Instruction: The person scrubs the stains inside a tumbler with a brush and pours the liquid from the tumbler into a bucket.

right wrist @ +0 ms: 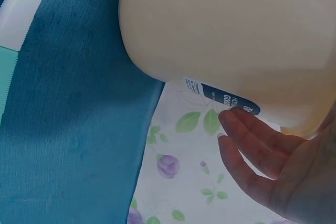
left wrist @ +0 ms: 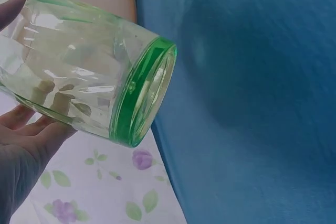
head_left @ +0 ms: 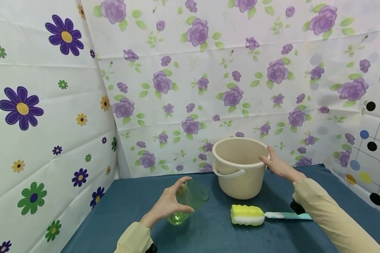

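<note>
My left hand (head_left: 171,202) holds a transparent green cup (left wrist: 79,61), thumb on one side and fingers on the other. The cup is tilted, its thick green base facing the blue cloth in the left wrist view. At the back right, a cream bucket (head_left: 240,179) stands upright with its white handle (head_left: 229,174) hanging down in front. My right hand (head_left: 280,165) grips the bucket's right rim, thumb over the edge. In the right wrist view, its fingers (right wrist: 257,140) lie along the outer wall by a dark blue label (right wrist: 231,98); the thumb is hidden there.
A sponge brush lies in front of the bucket, with a yellow and white head (head_left: 247,215) and a white and teal handle (head_left: 288,215). Blue cloth (head_left: 209,235) covers the table. Flowered sheets (head_left: 177,105) hang behind and at both sides.
</note>
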The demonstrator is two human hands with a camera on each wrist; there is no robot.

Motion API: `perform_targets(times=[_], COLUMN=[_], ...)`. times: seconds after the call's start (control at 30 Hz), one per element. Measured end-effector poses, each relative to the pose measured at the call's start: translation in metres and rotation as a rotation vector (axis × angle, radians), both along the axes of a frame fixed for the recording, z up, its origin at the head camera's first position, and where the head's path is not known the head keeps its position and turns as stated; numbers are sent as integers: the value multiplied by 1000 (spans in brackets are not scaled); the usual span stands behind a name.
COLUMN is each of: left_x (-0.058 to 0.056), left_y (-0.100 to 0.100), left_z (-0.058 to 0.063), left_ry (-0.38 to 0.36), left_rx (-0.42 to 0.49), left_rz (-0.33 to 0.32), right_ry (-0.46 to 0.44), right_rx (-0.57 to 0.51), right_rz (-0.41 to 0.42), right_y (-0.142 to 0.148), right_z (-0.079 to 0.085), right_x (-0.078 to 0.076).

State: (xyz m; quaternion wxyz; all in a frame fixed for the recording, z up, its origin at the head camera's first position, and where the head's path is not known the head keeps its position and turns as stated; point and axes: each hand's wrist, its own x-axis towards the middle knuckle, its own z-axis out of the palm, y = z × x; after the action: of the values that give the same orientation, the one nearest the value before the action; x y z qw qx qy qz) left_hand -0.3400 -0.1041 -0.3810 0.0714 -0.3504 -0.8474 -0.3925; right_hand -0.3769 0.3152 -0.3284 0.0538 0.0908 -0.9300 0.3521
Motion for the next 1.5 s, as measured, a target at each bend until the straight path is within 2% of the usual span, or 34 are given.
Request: perform_targets(times=[0.2, 0.53, 0.73, 1.2, 1.5], left_x=[-3, -9, -17, -33, -41], left_y=[8, 20, 23, 36, 44], left_z=[8, 12, 18, 49, 61], left_ry=[16, 86, 87, 130, 172], left_rx=[21, 186, 229, 249, 254], left_rz=[59, 207, 269, 305, 331], right_ry=[-6, 28, 39, 35, -3], right_rx=[-2, -31, -28, -35, -9], right_rz=[-7, 19, 25, 26, -5], right_y=[0, 1, 2, 1, 1], right_z=[1, 1, 1, 0, -2], right_x=[0, 1, 1, 0, -3])
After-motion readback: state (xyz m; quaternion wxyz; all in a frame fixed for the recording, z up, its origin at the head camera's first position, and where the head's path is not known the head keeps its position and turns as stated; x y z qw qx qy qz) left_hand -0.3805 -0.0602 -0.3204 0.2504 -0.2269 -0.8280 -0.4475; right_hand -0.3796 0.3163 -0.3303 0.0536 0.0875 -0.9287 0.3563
